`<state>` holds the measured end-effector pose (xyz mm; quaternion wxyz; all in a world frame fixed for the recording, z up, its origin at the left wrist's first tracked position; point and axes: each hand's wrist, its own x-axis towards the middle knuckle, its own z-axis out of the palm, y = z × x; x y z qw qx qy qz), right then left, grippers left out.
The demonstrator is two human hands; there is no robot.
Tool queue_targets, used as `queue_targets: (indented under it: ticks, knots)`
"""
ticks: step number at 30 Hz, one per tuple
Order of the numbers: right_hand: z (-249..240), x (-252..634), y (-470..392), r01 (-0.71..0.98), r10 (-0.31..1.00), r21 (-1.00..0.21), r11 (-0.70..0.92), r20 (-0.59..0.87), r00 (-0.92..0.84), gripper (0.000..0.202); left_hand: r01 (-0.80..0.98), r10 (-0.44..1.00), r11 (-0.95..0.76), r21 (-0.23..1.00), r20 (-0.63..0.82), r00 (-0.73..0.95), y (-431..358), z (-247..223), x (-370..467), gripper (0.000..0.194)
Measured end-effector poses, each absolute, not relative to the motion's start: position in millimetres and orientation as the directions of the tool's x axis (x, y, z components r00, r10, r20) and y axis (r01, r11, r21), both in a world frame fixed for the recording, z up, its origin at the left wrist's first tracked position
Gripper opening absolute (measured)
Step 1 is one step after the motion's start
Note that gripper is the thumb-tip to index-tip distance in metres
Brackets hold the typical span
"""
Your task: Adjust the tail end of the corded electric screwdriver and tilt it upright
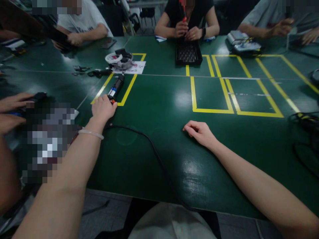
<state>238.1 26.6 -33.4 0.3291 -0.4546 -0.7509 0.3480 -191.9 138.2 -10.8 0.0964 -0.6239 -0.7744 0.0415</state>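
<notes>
My left hand (103,108) is wrapped round the rear end of a black electric screwdriver (117,87) with a blue and white label. The tool lies on the green table (159,99), its tip pointing away from me. A black cord (152,139) runs from beside my left wrist across the tabletop and over the near edge. Resting on the table to the right, my right hand (199,132) has its fingers curled in, with nothing visible in them.
Yellow tape outlines (213,110) mark the table. Past the screwdriver sit tape rolls (114,58) and a paper sheet (138,67). A black tray (188,54) stands before a person opposite. Cables (307,124) lie at right; another person's hands (16,103) are at left.
</notes>
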Motion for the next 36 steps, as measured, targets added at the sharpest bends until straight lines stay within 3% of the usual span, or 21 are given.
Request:
queue_targets:
  ticks: [5, 15, 22, 36]
  knots:
    - [-32.4, 237.3, 26.7, 0.451, 0.91, -0.821, 0.349, 0.183, -0.372, 0.028, 0.963, 0.97, 0.23, -0.143, 0.118, -0.214, 140.4, -12.1, -194.3, 0.059]
    - [-33.3, 236.8, 27.5, 0.445, 0.909, -0.824, 0.351, 0.187, -0.372, 0.028, 0.971, 0.959, 0.237, -0.038, 0.166, -0.228, 137.2, -15.7, -186.1, 0.053]
    - [-31.8, 236.4, 28.2, 0.448, 0.909, -0.823, 0.349, 0.181, -0.375, 0.029, 0.972, 0.967, 0.221, -0.078, 0.15, -0.208, 118.3, -14.9, -166.4, 0.053]
    - [-36.6, 235.7, 28.8, 0.437, 0.904, -0.822, 0.364, 0.198, -0.38, 0.028, 0.988, 0.985, -0.111, -0.104, 0.123, 0.124, 42.2, -6.0, -55.7, 0.043]
